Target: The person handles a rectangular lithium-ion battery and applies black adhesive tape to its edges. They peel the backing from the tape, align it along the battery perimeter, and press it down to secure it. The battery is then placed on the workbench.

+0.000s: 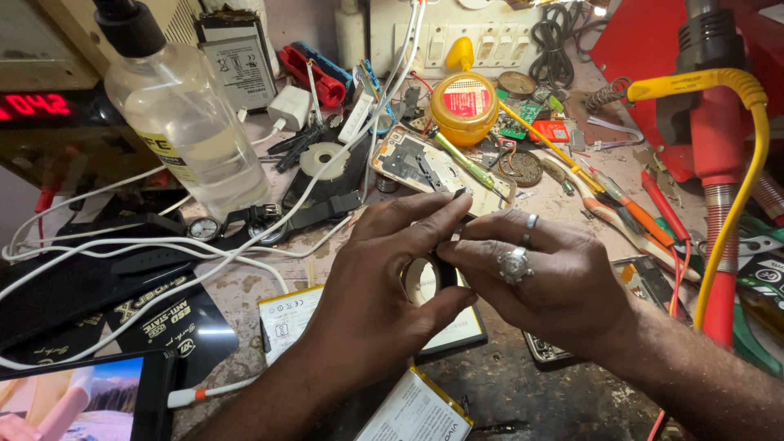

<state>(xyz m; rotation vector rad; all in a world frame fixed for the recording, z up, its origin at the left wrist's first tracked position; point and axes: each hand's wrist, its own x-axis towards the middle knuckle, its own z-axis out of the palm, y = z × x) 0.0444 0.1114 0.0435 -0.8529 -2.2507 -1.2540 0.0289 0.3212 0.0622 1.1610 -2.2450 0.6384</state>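
My left hand grips a small roll of black tape with a pale core, thumb below and fingers curled over its top. From the right, my right hand, with rings on two fingers, pinches the roll's upper edge between thumb and forefinger. Both hands hover over flat phone batteries on a cluttered workbench. Just beyond the fingertips lies an opened phone frame.
A clear liquid bottle stands at back left beside a power supply with a red display. White cables cross the bench. A yellow tin, screwdrivers, a red hot-air tool with yellow cable and a lit screen surround the hands.
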